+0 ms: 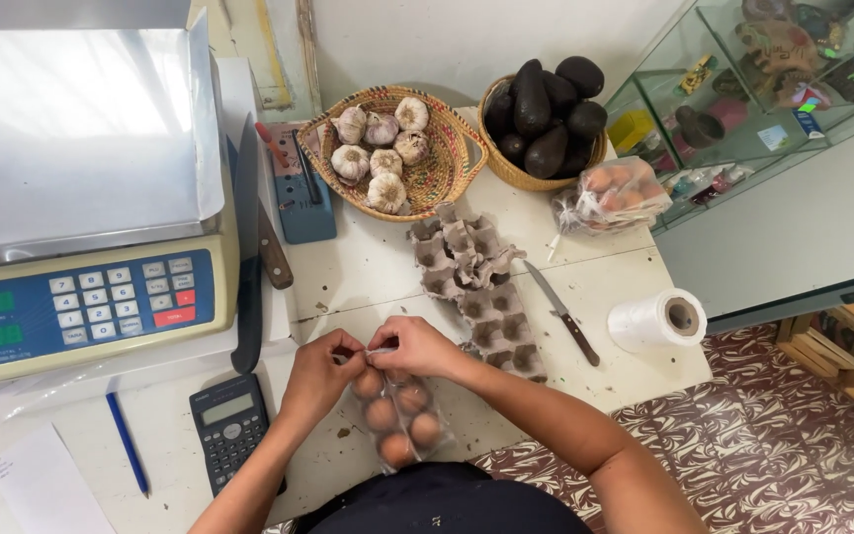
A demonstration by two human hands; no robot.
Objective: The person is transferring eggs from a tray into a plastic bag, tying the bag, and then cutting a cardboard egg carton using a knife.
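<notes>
While both hands are meeting above the near edge of the desk (605, 277), the left hand (320, 376) is pinching the gathered neck of a clear plastic bag of eggs (399, 420), its fingers closed tight on the plastic. The right hand (417, 346) is pressing in from the other side, fingertips together on the same twisted neck, so the two hands are touching at the knot. The bag is hanging just below the hands, lying on the desk with several brown eggs showing through it. Just beyond the right hand an empty grey egg carton (471, 287) is lying, with a small knife (562, 312) beside it and a roll of plastic bags (657, 319) farther out. Below the left hand a black calculator (230, 430) is resting, and a blue pen (128, 442) well to its outer side. Far beyond the hands, a basket of garlic (387, 148) and a basket of avocados (546, 114) are sitting.
</notes>
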